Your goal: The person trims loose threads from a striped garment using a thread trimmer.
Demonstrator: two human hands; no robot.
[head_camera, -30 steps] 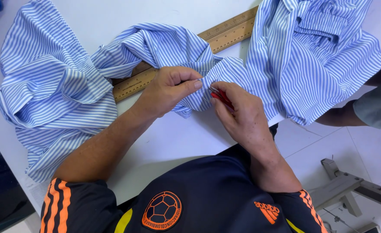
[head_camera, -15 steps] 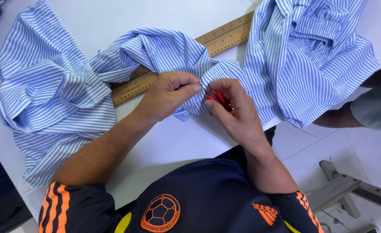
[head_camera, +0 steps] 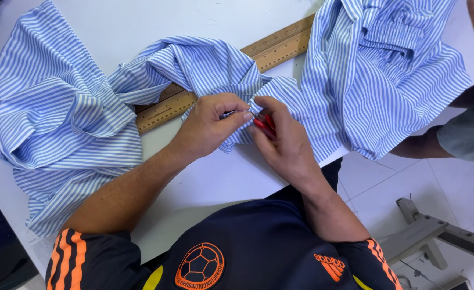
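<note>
- Thumb and forefinger of the left hand [head_camera: 210, 126] pinch a fold of blue-and-white striped shirt fabric [head_camera: 210, 67] near the desk's front edge.
- The right hand [head_camera: 285, 142] closes its fingers around small red-handled snips [head_camera: 264, 122], whose thin metal tips meet the pinched cloth.
- The soft, crumpled cotton runs in bunched folds from the desk's left edge to its right corner, draping over the front edge at right.
- A long, flat wooden ruler [head_camera: 272, 47] lies diagonally beneath the fabric, toward the far edge.
- The smooth white desk [head_camera: 140, 21] shows bare at the far side and beside the forearms.
- Another person's arm [head_camera: 425, 146] rests off the right corner.
</note>
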